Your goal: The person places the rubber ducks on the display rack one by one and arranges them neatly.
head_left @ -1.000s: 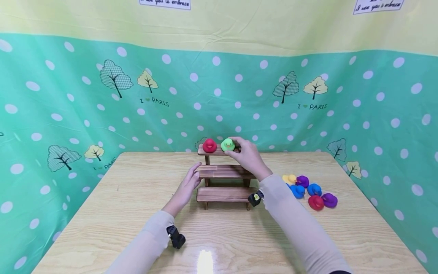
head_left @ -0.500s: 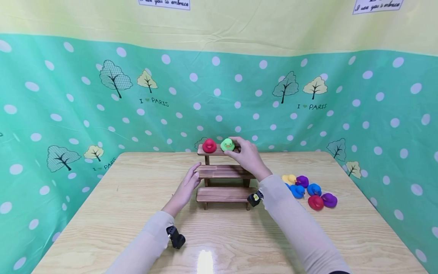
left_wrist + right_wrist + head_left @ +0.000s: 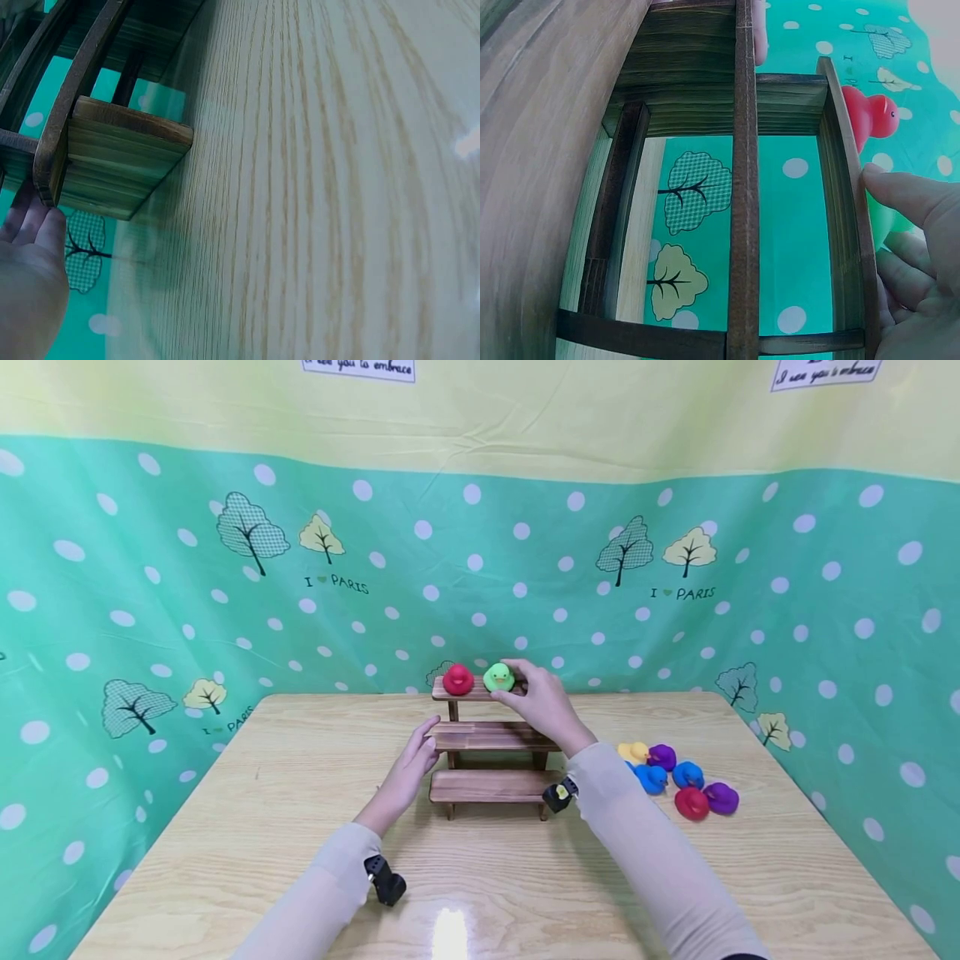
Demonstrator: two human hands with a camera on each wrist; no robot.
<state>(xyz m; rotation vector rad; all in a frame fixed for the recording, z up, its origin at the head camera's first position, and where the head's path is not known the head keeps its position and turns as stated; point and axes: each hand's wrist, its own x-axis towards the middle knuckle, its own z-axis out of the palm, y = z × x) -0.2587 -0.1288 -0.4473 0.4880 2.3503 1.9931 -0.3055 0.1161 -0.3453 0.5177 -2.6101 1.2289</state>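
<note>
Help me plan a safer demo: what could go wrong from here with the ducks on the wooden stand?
1. The right hand pinches the light green toy duck at the narrow top step of the brown wooden three-step stand; an uneven release might topple it.
2. The round red toy duck sits near that step's left end, so a bump could knock it off.
3. The left hand is against the stand's left side; pushing might shift everything.

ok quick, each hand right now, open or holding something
Left hand: open, fingers at the left end of the rack.
Right hand: holding the green duck.
</note>
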